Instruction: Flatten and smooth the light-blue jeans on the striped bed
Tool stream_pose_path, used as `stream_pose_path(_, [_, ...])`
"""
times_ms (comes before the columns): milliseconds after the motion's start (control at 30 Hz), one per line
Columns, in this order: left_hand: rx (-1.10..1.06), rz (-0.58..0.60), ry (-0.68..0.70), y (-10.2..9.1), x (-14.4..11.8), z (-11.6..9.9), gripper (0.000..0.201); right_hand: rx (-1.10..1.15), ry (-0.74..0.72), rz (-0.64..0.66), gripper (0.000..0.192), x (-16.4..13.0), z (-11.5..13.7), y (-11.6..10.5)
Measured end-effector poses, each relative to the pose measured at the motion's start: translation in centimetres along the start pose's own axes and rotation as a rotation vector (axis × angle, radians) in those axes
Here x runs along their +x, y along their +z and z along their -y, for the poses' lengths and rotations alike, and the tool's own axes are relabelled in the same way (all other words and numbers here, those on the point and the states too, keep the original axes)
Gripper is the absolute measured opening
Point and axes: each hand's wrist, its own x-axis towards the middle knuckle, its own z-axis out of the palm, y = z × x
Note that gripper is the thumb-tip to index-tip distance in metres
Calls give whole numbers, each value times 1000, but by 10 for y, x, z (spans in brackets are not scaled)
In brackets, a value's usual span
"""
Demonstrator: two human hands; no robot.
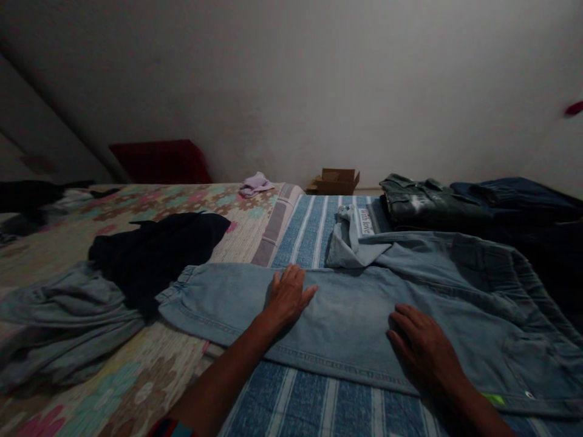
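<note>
A pair of light blue jeans (350, 321) lies across the bed in front of me, the waist at the right and one elasticated cuff at the left. One leg is spread flat; the other is bent behind it, its cuff turned up. My left hand (289, 297) rests on the flat leg near its middle, palm down with the thumb apart. Farther right, my right hand (421, 343) lies on the same leg toward the thigh, fingers stretched out. Neither hand grips the cloth.
A dark garment (159, 255) and a grey one (68, 321) are heaped at the left. Folded dark green denim (428, 203) and navy jeans (523, 194) lie at the right rear. A lilac cloth (255, 184), a cardboard box (337, 182) and a red object (159, 161) are near the wall.
</note>
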Motion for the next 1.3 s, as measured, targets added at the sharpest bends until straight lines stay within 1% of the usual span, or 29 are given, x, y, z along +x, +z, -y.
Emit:
stream_pose_path(133, [-140, -20, 131, -8, 33, -31, 44, 6, 17, -9, 24, 2, 3, -2])
stream_pose_path(233, [-207, -34, 200, -7, 52, -56, 42, 8, 22, -4, 23, 3, 5, -2])
stream_pose_path(333, [-193, -61, 206, 0, 59, -80, 51, 22, 26, -5, 22, 5, 5, -2])
stream_pose_path(400, [-157, -57, 181, 5, 61, -90, 58, 31, 31, -15, 22, 6, 6, -3])
stream_pose_path(467, [-132, -34, 151, 10, 63, -94, 62, 37, 37, -17, 21, 7, 7, -4])
stream_pose_path(533, [-112, -22, 112, 13, 65, -93, 63, 36, 50, -9, 21, 8, 8, -5])
stream_pose_path(600, [-77, -50, 69, 14, 66, -92, 62, 36, 59, -4, 20, 9, 9, -6])
stream_pose_path(667, [-33, -117, 65, 15, 61, -94, 63, 38, 64, -5, 20, 10, 10, -7])
stream_pose_path(733, [-12, -176, 131, 17, 50, -99, 64, 42, 61, 0, 20, 11, 10, -7])
stream_pose_path(767, [-15, -182, 189, 18, 43, -102, 63, 42, 62, 5, 19, 11, 10, -7])
stream_pose_path(833, [-41, -131, 325, 21, 30, -108, 62, 42, 65, 11, 19, 12, 10, -8])
stream_pose_path(900, [-67, -35, 417, 25, 21, -112, 60, 45, 65, 15, 18, 12, 10, -8])
stream_pose_path(967, [-84, 47, 452, 28, 17, -112, 58, 54, 64, 12, 18, 12, 9, -7])
stream_pose_path(1033, [-90, 79, 449, 31, 16, -111, 57, 57, 70, -6, 18, 13, 5, -7])
stream_pose_path(1167, [-83, 31, 480, 34, 17, -113, 53, 21, 102, -59, 22, 19, -9, -8])
stream_pose_path(1300, [-108, -10, 580, 31, 27, -131, 46, -10, 120, -31, 22, 35, -28, -12])
